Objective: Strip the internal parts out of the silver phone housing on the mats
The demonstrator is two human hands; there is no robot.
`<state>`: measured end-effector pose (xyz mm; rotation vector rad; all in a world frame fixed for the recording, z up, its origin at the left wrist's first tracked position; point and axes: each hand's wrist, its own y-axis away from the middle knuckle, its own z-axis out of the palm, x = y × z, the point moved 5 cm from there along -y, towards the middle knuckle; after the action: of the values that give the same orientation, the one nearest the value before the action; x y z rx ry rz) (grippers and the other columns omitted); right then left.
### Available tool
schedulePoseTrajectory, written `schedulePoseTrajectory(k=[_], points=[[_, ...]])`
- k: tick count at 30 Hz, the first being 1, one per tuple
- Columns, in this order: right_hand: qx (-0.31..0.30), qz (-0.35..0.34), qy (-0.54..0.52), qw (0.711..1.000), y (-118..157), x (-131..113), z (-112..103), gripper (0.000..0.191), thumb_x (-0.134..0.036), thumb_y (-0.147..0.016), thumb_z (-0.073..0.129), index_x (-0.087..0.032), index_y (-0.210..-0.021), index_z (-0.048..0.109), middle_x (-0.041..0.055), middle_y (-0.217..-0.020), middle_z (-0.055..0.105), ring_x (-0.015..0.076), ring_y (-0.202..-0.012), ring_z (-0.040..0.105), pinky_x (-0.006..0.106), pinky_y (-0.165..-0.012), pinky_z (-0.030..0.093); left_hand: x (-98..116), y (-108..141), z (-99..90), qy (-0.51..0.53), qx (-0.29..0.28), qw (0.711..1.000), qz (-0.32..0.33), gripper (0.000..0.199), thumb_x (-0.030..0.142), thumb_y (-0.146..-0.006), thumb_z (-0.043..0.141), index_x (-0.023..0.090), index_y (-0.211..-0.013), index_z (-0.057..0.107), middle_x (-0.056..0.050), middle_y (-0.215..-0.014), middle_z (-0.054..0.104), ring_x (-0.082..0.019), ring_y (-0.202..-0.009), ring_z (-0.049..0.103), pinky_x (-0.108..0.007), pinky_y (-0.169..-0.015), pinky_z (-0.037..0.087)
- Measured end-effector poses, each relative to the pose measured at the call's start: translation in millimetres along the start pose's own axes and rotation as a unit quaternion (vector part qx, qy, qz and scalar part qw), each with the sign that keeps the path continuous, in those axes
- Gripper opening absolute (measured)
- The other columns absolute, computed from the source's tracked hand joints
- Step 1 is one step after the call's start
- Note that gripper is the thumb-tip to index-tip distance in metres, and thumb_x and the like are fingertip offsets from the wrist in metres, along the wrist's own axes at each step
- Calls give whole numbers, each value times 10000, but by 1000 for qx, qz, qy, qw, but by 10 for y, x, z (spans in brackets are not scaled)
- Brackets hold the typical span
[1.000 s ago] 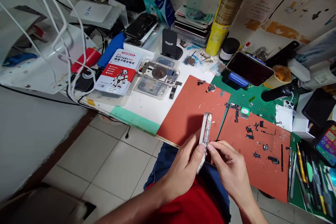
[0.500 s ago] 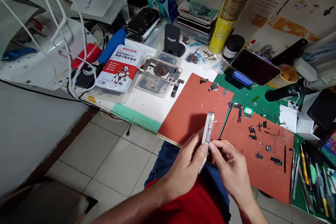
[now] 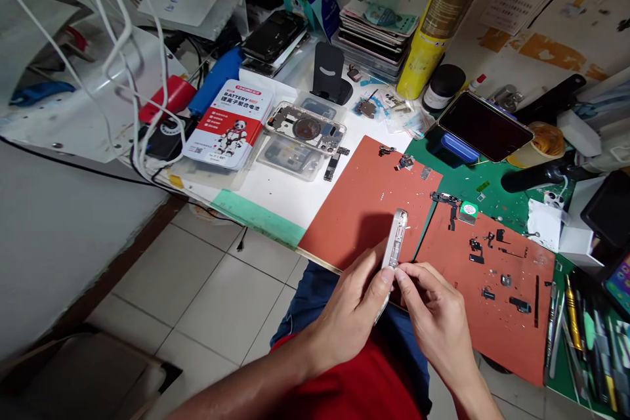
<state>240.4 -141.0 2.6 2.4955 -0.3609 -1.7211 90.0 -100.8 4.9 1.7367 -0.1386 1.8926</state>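
A silver phone frame (image 3: 395, 236) stands on edge above my lap, tilted, its inner side facing right. My left hand (image 3: 357, 298) is wrapped round its lower part, with the thumb pressed on the near edge. Close against the right side of the frame, my right hand (image 3: 433, 308) is closed, thumb and index finger pinched together at the edge. Whatever lies between those fingertips is too small or hidden to make out. Behind the hands, small phone parts (image 3: 476, 249) lie scattered on the reddish-brown mat (image 3: 497, 341).
Another phone housing (image 3: 305, 128) rests on a clear plastic case. Left of it lies a battery box (image 3: 229, 125). A yellow spray can (image 3: 438, 26) stands at the back, near a propped phone (image 3: 485, 125). Screwdrivers and tweezers (image 3: 571, 315) line the right edge. White cables (image 3: 132, 72) hang at left.
The view has shifted slightly, so the table things sit a little further right. Both hands keep nearly the same hold at the phone frame, which leans slightly more to the right.
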Motion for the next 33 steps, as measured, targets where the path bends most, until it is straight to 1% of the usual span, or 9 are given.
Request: schedulePoseTrajectory(k=[4, 8, 12, 15, 18, 24, 29, 33], points=[[5, -61, 49, 997, 16, -60, 16, 181, -276, -1102, 567, -268, -1161, 738, 25, -978, 681, 151, -805, 650, 283, -735, 519, 2, 0, 4, 8, -3, 1000, -3, 490, 514, -1112, 424, 318, -1540, 562, -58, -1471, 673, -242, -1334, 611, -339, -1165, 441], [12, -68, 63, 996, 21, -61, 23, 187, -269, -1104, 556, -261, -1155, 735, 35, -980, 686, 164, -809, 661, 298, -737, 526, 21, -3, 6, 9, -7, 1000, 0, 489, 505, -1116, 420, 314, -1546, 553, -59, -1464, 677, -240, -1319, 618, -332, -1135, 462], [19, -51, 51, 997, 15, -42, 9, 178, -307, -1094, 575, -264, -1116, 746, 30, -957, 690, 168, -792, 658, 298, -725, 524, 21, -2, 7, 7, -8, 1000, 2, 485, 506, -1116, 420, 309, -1537, 559, -57, -1439, 684, -224, -1272, 630, -318, -1118, 463], [5, -11, 18, 1000, -1, -15, 3, 196, -358, -1089, 583, -271, -1090, 760, 17, -915, 674, 161, -755, 632, 281, -679, 514, 13, 1, 8, 5, -8, 1000, 4, 481, 510, -1116, 418, 312, -1529, 563, -50, -1393, 698, -199, -1184, 649, -299, -1074, 480], [-2, 15, -5, 1000, -18, 3, 0, 206, -395, -1075, 604, -276, -1063, 772, 11, -890, 669, 157, -732, 620, 265, -648, 508, 7, 2, 6, 6, -9, 1000, 2, 482, 515, -1115, 416, 308, -1524, 566, -50, -1357, 707, -193, -1146, 655, -292, -1038, 491], [-4, 26, -16, 1000, -29, 35, 6, 201, -422, -1050, 640, -282, -1067, 784, 20, -917, 699, 169, -756, 646, 267, -660, 526, 31, -1, -5, -4, -3, 1000, 11, 480, 521, -1110, 423, 281, -1483, 604, -69, -1331, 709, -225, -1182, 640, -319, -1059, 477], [-16, 60, -32, 998, -37, 39, -6, 226, -445, -1053, 635, -277, -1055, 786, 11, -890, 678, 165, -743, 625, 273, -663, 508, 24, -4, -8, 7, -8, 1000, 6, 439, 516, -1113, 419, 294, -1422, 638, -34, -1273, 721, -173, -1012, 640, -287, -987, 494], [-26, 50, -20, 998, -61, 11, -27, 218, -436, -1054, 639, -279, -1051, 789, 1, -887, 671, 155, -738, 609, 274, -679, 489, 11, -4, -20, 16, -4, 1000, 2, 410, 518, -1113, 427, 306, -1370, 665, -14, -1251, 723, -154, -988, 636, -271, -976, 487]])
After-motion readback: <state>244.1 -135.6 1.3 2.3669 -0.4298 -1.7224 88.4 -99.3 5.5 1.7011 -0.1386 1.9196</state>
